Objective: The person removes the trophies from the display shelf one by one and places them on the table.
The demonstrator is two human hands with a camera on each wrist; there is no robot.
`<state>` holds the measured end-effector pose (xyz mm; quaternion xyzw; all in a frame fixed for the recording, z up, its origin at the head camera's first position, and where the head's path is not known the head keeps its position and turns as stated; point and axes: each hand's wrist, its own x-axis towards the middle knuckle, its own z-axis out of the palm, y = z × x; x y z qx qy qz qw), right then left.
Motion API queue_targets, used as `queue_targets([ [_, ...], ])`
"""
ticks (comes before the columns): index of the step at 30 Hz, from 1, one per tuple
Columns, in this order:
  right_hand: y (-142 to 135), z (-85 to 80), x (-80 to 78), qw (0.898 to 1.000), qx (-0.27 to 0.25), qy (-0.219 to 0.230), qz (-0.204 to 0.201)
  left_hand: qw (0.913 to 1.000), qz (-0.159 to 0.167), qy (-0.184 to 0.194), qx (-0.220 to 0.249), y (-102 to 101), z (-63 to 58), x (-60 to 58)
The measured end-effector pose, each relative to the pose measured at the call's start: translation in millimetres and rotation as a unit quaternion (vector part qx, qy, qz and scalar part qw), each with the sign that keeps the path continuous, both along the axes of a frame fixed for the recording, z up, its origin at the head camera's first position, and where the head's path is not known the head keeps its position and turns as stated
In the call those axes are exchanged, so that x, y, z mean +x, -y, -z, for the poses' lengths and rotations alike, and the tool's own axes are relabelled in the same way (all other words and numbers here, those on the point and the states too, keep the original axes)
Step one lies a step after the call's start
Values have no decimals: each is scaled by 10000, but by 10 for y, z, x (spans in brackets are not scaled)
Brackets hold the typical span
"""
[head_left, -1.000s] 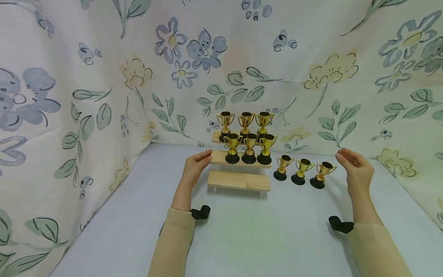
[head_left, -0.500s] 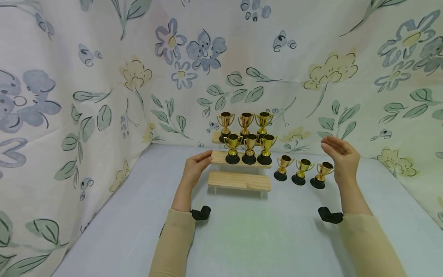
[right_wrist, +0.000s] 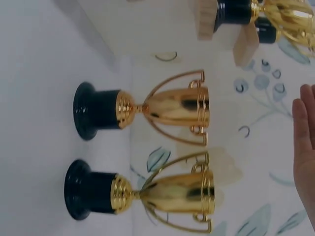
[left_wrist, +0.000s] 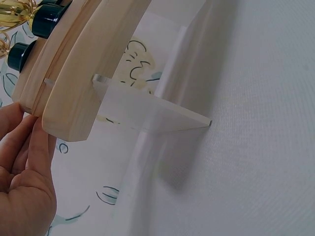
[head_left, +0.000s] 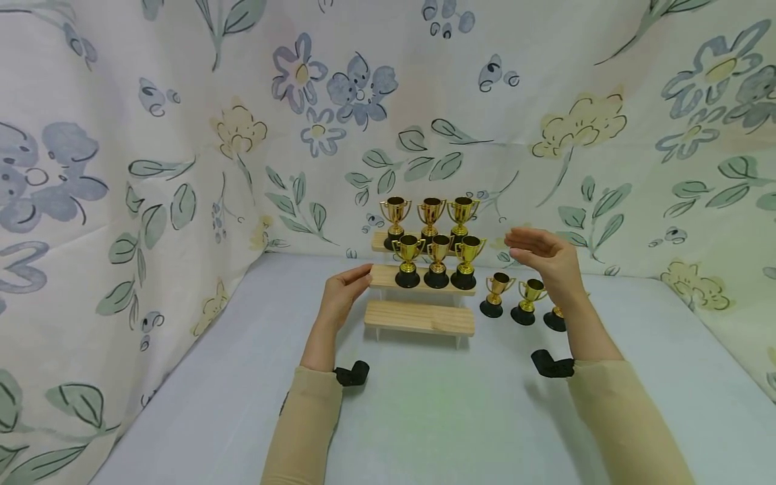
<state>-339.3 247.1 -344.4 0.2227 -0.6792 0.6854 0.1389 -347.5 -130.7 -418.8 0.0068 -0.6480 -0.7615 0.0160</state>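
My left hand (head_left: 341,296) holds the left end of the middle wooden step (head_left: 384,277) of a three-step display stand; thumb and fingers pinch that end in the left wrist view. Small gold trophies with black bases stand upright on the top and middle steps. The lowest step (head_left: 418,317) is bare. To the right of the stand, on the table, are a rosy-gold trophy (right_wrist: 179,105), a yellow-gold trophy (right_wrist: 182,191) and a third trophy (head_left: 554,320), partly hidden by my right wrist. Above them my right hand (head_left: 545,259) hovers, fingers extended, holding nothing.
A white cloth covers the table (head_left: 424,417). Behind and at the sides hangs a flower-print curtain (head_left: 515,175). Clear supports (left_wrist: 147,105) hold up the stand's wooden boards. Black devices (head_left: 353,373) are strapped at both wrists.
My right hand has moved left, from beyond the rightmost table trophy to above the table trophies, its wrist now covering part of that one. The left hand keeps its place on the stand.
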Motion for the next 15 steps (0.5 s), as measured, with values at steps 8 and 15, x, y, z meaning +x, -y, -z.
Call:
queue_targets([
  [8, 229, -36, 4, 9995, 310, -37, -47, 10000, -28, 32, -38, -6, 8, -2],
  [15, 380, -53, -47, 9993, 371, -43, 43, 10000, -31, -20, -72, 1, 8, -9],
])
